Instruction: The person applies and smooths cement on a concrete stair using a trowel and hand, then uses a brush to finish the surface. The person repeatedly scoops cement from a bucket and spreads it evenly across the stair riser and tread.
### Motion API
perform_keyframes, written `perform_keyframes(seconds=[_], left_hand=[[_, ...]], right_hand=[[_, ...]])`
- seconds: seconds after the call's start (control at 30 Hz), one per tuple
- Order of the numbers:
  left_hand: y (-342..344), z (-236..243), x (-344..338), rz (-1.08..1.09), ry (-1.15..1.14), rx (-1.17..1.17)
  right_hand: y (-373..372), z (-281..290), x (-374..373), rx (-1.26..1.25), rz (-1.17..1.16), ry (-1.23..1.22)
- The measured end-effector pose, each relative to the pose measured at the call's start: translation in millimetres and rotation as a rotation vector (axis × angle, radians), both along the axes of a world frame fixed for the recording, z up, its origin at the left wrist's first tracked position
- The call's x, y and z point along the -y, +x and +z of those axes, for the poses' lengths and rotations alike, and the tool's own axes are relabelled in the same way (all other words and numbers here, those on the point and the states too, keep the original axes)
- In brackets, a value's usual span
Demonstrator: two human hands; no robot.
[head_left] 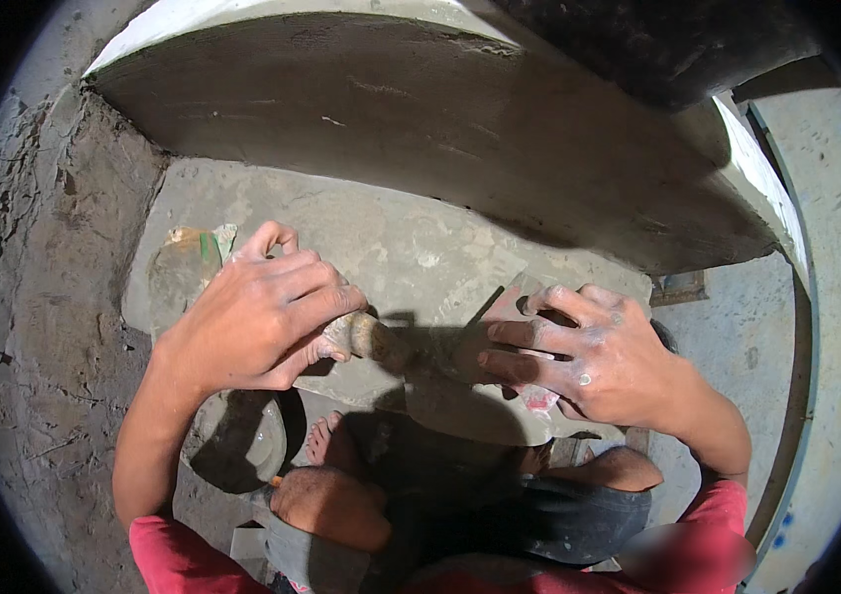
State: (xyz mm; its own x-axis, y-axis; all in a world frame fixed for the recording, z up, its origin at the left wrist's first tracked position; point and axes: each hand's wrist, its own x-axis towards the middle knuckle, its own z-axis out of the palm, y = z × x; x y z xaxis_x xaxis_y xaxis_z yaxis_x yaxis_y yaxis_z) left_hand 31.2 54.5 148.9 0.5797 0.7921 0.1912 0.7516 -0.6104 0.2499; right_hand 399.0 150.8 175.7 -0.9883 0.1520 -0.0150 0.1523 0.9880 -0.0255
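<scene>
at nine o'clock the left hand [277, 315], curled nearly closed, gripped a lump [369, 338]; toward four the right hand [594, 358] arched half-spread over the slab [341, 220], any hold unclear.

Ridged tan knob [371, 338], sideways; red-streaked pale item [539, 400].

Curved panel [391, 109] stood behind slab [341, 213]. Over slab: left hand [277, 312] with lump [366, 335] at left, right hand [589, 356] at right — round container [264, 447] sat in front, left of the foot [329, 441].
</scene>
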Motion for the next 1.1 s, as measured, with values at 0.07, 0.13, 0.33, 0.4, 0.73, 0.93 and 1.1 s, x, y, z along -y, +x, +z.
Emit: perform_keyframes(seconds=[0.07, 0.13, 0.33, 0.4, 0.73, 0.93, 1.1], left_hand=[[-2.3, -4.2, -1.6, 0.002, 0.005, 0.011], [-5.3, -8.6, -4.7, 0.008, 0.037, 0.021], [-7.1, -21.6, -19.7, 0.018, -0.032, 0.111], [-9.4, -23.7, -28.2, 0.007, -0.052, 0.094], [-9.6, -19.1, -76.7, 0.006, -0.428, 0.136], [-23.7, -7.5, -91.3, 0.111, -0.723, 0.070], [-39.4, -13.3, -70.2, 0.157, -0.573, 0.149]], right_hand=[[1.2, -4.1, 1.5, -0.001, 0.009, 0.009], [3.3, -7.2, 3.3, 0.003, 0.006, 0.009], [7.6, -10.5, 4.9, -0.070, -0.058, 0.033], [10.9, -8.4, 2.3, -0.025, -0.094, 0.018], [54.7, -23.9, -23.1, 0.015, -0.322, -0.498], [107.9, -60.7, -52.0, 0.087, -0.828, -1.504], [122.3, -98.7, -36.9, -0.228, -0.892, -2.093]])
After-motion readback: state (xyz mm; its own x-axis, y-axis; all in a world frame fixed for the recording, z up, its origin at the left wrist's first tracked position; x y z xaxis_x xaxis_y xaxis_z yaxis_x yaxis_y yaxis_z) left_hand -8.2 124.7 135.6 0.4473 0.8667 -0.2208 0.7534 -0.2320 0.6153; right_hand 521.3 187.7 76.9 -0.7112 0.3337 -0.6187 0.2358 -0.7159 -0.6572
